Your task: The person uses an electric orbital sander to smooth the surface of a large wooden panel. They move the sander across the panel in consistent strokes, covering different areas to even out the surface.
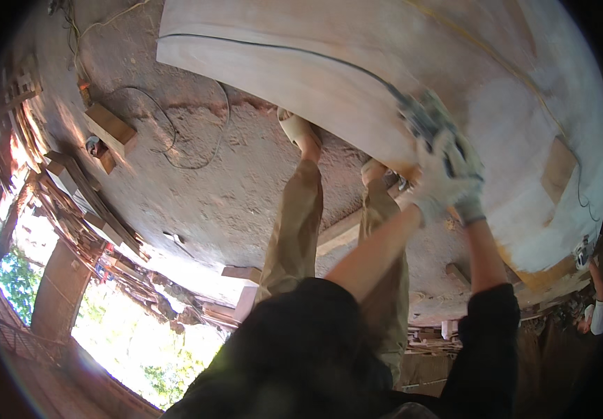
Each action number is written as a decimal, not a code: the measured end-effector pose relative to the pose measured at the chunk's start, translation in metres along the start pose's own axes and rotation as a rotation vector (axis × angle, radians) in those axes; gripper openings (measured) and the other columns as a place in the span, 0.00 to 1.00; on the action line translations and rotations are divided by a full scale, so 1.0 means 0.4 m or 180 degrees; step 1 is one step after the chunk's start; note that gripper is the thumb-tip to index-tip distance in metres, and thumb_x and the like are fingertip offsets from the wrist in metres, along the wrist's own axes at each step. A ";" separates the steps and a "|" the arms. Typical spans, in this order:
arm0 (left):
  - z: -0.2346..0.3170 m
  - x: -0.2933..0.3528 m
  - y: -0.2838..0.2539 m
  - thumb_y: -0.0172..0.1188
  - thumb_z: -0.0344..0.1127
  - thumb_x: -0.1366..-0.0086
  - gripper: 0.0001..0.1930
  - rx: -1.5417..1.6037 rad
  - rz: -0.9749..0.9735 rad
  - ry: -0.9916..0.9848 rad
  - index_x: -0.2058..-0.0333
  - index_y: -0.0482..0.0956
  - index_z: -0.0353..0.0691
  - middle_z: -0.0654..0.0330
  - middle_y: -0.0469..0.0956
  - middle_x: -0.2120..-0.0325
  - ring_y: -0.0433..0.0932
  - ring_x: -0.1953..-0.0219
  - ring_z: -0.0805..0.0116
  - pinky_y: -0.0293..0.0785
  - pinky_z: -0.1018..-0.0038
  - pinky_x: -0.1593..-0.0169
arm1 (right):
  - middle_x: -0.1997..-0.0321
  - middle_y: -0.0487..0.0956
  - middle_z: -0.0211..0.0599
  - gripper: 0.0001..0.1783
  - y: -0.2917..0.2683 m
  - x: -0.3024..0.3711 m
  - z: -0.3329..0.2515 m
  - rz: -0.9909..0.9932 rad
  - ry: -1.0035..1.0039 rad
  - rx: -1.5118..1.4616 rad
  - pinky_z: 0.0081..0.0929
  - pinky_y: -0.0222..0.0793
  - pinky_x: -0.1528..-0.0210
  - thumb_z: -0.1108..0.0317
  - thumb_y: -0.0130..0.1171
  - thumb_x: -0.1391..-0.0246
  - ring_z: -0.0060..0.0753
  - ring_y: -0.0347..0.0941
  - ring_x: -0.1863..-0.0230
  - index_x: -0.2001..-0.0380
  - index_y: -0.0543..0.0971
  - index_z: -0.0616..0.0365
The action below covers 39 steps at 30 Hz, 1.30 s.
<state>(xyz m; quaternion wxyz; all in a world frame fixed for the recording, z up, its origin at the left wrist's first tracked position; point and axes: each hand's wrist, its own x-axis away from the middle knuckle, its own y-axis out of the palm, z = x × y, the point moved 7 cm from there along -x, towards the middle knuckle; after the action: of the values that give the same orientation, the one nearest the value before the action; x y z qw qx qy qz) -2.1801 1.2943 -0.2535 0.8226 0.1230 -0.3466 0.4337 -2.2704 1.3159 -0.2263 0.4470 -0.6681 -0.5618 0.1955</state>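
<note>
Both my hands wear pale work gloves and grip one grey corded power tool, a grinder or sander by its shape but blurred by motion. My left hand is closed over its near end. My right hand is closed beside it, overlapping the left. The hands hide the tool's working end. Beneath the tool lies a large pale board, with whitish patches and smears on its surface. From the tool's far end a dark cord runs left across the board and over its edge.
A brown rectangular block rests on the board's right part, near a yellow cord. At the far right another person's gloved hand touches the board's edge. Wooden blocks, looped cable and stacked planks lie on the dusty ground at left.
</note>
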 end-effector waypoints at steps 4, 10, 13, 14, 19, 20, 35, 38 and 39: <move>0.017 0.024 0.111 0.80 0.42 0.65 0.57 0.0093 -0.0163 -0.0202 0.35 0.58 0.39 0.41 0.54 0.40 0.56 0.36 0.38 0.58 0.53 0.32 | 0.53 0.81 0.43 0.23 -0.011 0.080 0.118 -0.0104 0.0247 0.0250 0.38 0.74 0.50 0.50 0.58 0.41 0.42 0.76 0.51 0.50 0.81 0.54; 0.110 -0.165 -0.157 0.81 0.44 0.61 0.56 0.0026 0.0143 0.0408 0.35 0.58 0.41 0.45 0.59 0.42 0.62 0.38 0.49 0.65 0.56 0.36 | 0.45 0.75 0.49 0.23 -0.061 -0.252 -0.167 -0.0219 -0.0250 0.0110 0.48 0.69 0.42 0.59 0.64 0.51 0.56 0.70 0.42 0.51 0.79 0.52; 0.126 -0.342 -0.459 0.77 0.39 0.52 0.47 -0.0008 0.0401 0.0663 0.36 0.59 0.40 0.49 0.63 0.43 0.68 0.42 0.54 0.70 0.62 0.39 | 0.37 0.72 0.37 0.27 0.008 -0.518 -0.431 -0.0005 -0.0789 -0.0137 0.45 0.69 0.40 0.53 0.61 0.49 0.43 0.71 0.41 0.43 0.75 0.34; 0.157 -0.391 -0.494 0.74 0.39 0.49 0.44 0.0130 0.0312 0.0712 0.36 0.60 0.40 0.49 0.65 0.43 0.69 0.43 0.55 0.70 0.63 0.39 | 0.38 0.73 0.36 0.26 0.032 -0.569 -0.433 0.0227 -0.0754 0.0076 0.42 0.69 0.39 0.55 0.59 0.48 0.41 0.72 0.41 0.43 0.75 0.36; 0.314 -0.623 -0.928 0.62 0.41 0.34 0.26 0.0168 0.0636 0.0992 0.41 0.68 0.38 0.53 0.70 0.44 0.73 0.45 0.60 0.73 0.67 0.42 | 0.49 0.80 0.35 0.15 0.196 -0.860 -0.639 0.0630 -0.0902 -0.0233 0.32 0.72 0.45 0.63 0.54 0.42 0.36 0.76 0.47 0.53 0.80 0.50; 0.338 -0.665 -0.985 0.59 0.41 0.31 0.23 0.0252 0.0647 0.0962 0.41 0.70 0.38 0.53 0.72 0.44 0.74 0.45 0.61 0.74 0.67 0.43 | 0.52 0.81 0.36 0.15 0.238 -0.902 -0.652 0.0573 -0.0652 -0.0347 0.35 0.73 0.48 0.63 0.54 0.43 0.37 0.78 0.50 0.53 0.81 0.51; 0.290 -0.338 -0.293 0.74 0.45 0.46 0.45 0.0015 0.0243 0.0427 0.37 0.53 0.43 0.50 0.68 0.47 0.72 0.47 0.59 0.75 0.62 0.45 | 0.45 0.79 0.33 0.18 0.003 -0.434 -0.190 0.0925 -0.0360 -0.0525 0.44 0.73 0.45 0.55 0.60 0.47 0.40 0.75 0.44 0.52 0.81 0.39; 0.196 -0.216 -0.081 0.73 0.48 0.48 0.47 -0.0155 0.0296 0.0657 0.35 0.55 0.43 0.47 0.63 0.44 0.66 0.42 0.52 0.70 0.60 0.41 | 0.46 0.77 0.44 0.17 -0.145 -0.268 -0.100 0.0683 -0.0441 -0.0809 0.41 0.71 0.45 0.60 0.61 0.48 0.51 0.73 0.46 0.55 0.81 0.52; 0.166 -0.169 0.006 0.72 0.49 0.48 0.47 -0.0196 0.0188 0.0595 0.35 0.55 0.43 0.46 0.61 0.43 0.64 0.40 0.50 0.69 0.59 0.39 | 0.48 0.78 0.42 0.16 -0.160 -0.185 -0.031 0.0602 -0.0064 -0.0762 0.40 0.72 0.46 0.59 0.60 0.47 0.50 0.74 0.48 0.56 0.81 0.53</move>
<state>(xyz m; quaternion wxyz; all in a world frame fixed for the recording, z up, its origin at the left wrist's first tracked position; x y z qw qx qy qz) -2.2386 1.2197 -0.2509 0.8416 0.0463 -0.2851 0.4564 -2.3194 1.2411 -0.1855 0.3380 -0.7646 -0.5201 0.1751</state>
